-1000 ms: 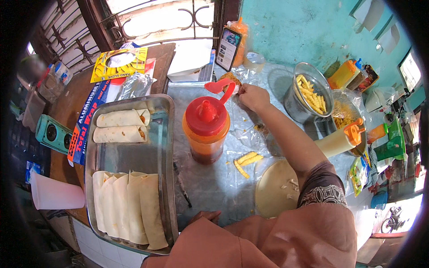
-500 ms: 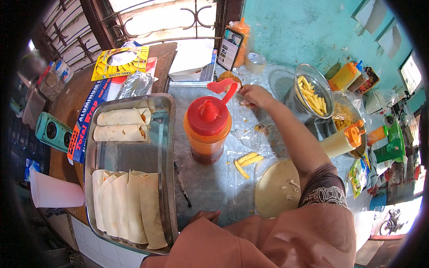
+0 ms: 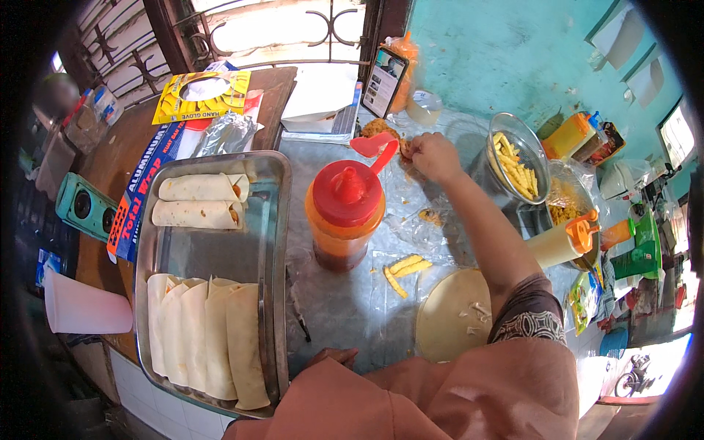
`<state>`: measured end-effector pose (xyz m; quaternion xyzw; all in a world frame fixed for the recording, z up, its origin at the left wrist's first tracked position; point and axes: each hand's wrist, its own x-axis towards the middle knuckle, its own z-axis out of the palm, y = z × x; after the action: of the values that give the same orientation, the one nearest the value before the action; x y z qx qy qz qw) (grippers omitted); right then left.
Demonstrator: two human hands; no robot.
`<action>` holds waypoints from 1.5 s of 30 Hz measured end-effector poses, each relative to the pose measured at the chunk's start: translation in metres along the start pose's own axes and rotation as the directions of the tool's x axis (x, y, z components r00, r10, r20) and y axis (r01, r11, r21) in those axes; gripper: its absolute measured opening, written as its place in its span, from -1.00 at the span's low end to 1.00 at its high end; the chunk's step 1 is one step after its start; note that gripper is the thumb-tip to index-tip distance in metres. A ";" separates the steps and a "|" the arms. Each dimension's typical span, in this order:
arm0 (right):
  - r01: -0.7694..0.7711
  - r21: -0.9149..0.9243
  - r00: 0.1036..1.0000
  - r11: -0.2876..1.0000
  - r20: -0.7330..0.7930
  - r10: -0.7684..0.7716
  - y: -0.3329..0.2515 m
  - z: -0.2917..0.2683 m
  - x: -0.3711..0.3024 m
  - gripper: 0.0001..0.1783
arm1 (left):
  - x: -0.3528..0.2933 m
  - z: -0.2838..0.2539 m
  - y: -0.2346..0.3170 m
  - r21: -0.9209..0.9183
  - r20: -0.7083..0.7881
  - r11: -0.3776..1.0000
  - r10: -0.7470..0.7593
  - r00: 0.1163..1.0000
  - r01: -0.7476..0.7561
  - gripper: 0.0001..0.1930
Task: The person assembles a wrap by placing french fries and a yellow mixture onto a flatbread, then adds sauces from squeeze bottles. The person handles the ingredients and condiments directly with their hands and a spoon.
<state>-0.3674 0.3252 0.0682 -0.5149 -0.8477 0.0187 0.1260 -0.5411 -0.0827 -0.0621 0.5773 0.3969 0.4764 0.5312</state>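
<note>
My right hand (image 3: 434, 156) reaches to the far side of the table, its fingers closed at the edge of a brown, crumb-coated piece of food (image 3: 385, 132). Part of that food is hidden behind the red cap of a sauce bottle (image 3: 347, 194). Low in the view, my left hand (image 3: 334, 357) rests by the table edge, mostly covered by my clothing; its fingers are not clear. A flat tortilla (image 3: 449, 315) lies under my right forearm. Several loose French fries (image 3: 405, 271) sit between it and the bottle.
A metal tray (image 3: 220, 253) with rolled tortillas (image 3: 209, 337) stands on the left. To the right are a strainer of fries (image 3: 517, 165), a pale sauce bottle (image 3: 550, 246) and a metal container (image 3: 576, 198). A phone (image 3: 385, 81) leans at the back. A pen (image 3: 301, 319) lies beside the tray.
My right hand has shifted slightly at the brown food, and its fingers look more closed. The whole view has tilted a little. My left hand stays by the table edge.
</note>
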 end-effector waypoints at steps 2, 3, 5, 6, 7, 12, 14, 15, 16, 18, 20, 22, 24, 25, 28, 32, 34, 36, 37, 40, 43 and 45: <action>0.041 -0.059 0.993 0.997 -0.109 -0.047 -0.006 0.002 -0.003 -0.79 | 0.001 0.000 0.000 0.009 -0.010 1.000 0.009 1.000 -0.008 -0.70; 0.043 -0.067 0.991 0.997 -0.123 -0.051 -0.011 0.002 -0.004 -0.79 | 0.003 0.001 0.000 0.015 -0.015 1.000 0.009 1.000 -0.009 -0.70; 0.080 -0.113 0.989 0.990 -0.119 -0.093 -0.014 0.002 -0.006 -0.79 | 0.006 0.002 0.002 0.033 -0.027 0.999 0.019 0.999 -0.018 -0.70; 0.114 -0.150 0.987 0.982 -0.099 -0.130 -0.014 0.005 -0.006 -0.78 | 0.010 0.001 0.002 0.050 -0.032 0.998 0.027 0.999 -0.025 -0.70; 0.149 -0.187 0.983 0.971 -0.078 -0.166 -0.013 0.007 -0.006 -0.78 | 0.012 0.000 0.003 0.062 -0.038 0.998 0.036 0.999 -0.033 -0.70; -0.055 -0.096 0.997 0.994 0.042 0.059 -0.011 0.005 0.001 -0.76 | 0.019 0.003 0.005 0.128 -0.075 0.989 0.083 0.994 -0.073 -0.71; -0.146 -0.145 0.987 0.979 0.048 0.154 -0.006 0.003 0.004 -0.77 | 0.022 0.004 0.007 0.151 -0.084 0.984 0.103 0.991 -0.090 -0.71; -0.166 -0.207 0.986 0.964 -0.012 0.168 0.000 0.007 0.004 -0.77 | 0.025 0.005 0.007 0.163 -0.086 0.982 0.114 0.990 -0.099 -0.71; -0.190 -0.266 0.981 0.945 -0.073 0.177 0.005 0.008 0.003 -0.78 | 0.026 0.005 0.008 0.172 -0.088 0.979 0.123 0.988 -0.107 -0.71; -0.119 -0.230 0.985 0.966 -0.147 0.087 0.005 0.004 0.002 -0.79 | 0.028 0.006 0.010 0.196 -0.104 0.974 0.139 0.985 -0.117 -0.71; 0.024 -0.171 0.994 0.985 -0.105 -0.043 0.003 -0.002 -0.001 -0.80 | 0.029 0.007 0.010 0.218 -0.118 0.968 0.151 0.981 -0.123 -0.71; 0.227 -0.061 0.973 0.972 0.042 -0.225 -0.002 -0.008 -0.006 -0.80 | 0.029 0.007 0.010 0.235 -0.135 0.964 0.162 0.978 -0.127 -0.71; 0.252 -0.111 0.967 0.961 -0.019 -0.256 -0.003 -0.003 -0.014 -0.82 | 0.033 0.006 0.012 0.249 -0.138 0.958 0.179 0.974 -0.141 -0.71; 0.264 -0.136 0.961 0.955 -0.049 -0.273 -0.002 -0.001 -0.016 -0.83 | 0.035 0.007 0.012 0.254 -0.141 0.956 0.184 0.973 -0.144 -0.72; 0.155 -0.098 0.986 0.983 -0.037 -0.160 0.001 0.005 -0.012 -0.82 | 0.038 0.008 0.014 0.279 -0.154 0.948 0.202 0.967 -0.153 -0.72; -0.037 0.041 0.999 0.998 0.004 0.037 0.011 0.013 -0.004 -0.77 | 0.040 0.007 0.015 0.303 -0.167 0.939 0.220 0.961 -0.162 -0.72; -0.284 0.158 0.952 0.946 0.163 0.258 0.013 0.012 0.002 -0.76 | 0.042 0.006 0.015 0.313 -0.168 0.935 0.229 0.959 -0.169 -0.72; -0.217 0.087 0.969 0.972 0.141 0.203 0.005 0.008 0.000 -0.76 | 0.042 0.007 0.015 0.319 -0.177 0.933 0.231 0.957 -0.167 -0.72; -0.184 0.051 0.976 0.982 0.132 0.176 0.002 0.008 -0.002 -0.76 | 0.042 0.006 0.015 0.325 -0.182 0.931 0.234 0.955 -0.166 -0.72; 0.148 -0.127 0.988 0.981 -0.029 -0.153 -0.001 0.013 -0.014 -0.71 | 0.043 0.006 0.016 0.335 -0.183 0.927 0.241 0.953 -0.170 -0.73; -0.132 0.181 0.964 0.975 0.250 0.085 -0.014 0.005 -0.015 -0.84 | 0.044 0.007 0.017 0.349 -0.188 0.922 0.246 0.951 -0.169 -0.73; -0.327 0.539 0.904 0.777 0.418 0.090 0.006 0.005 -0.010 -0.88 | 0.047 0.007 0.017 0.354 -0.183 0.918 0.257 0.949 -0.180 -0.73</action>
<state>-0.3586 0.3197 0.0598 -0.5281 -0.7427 0.3948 0.1171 -0.5245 -0.0407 -0.0389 0.6418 0.4620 0.5215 0.3206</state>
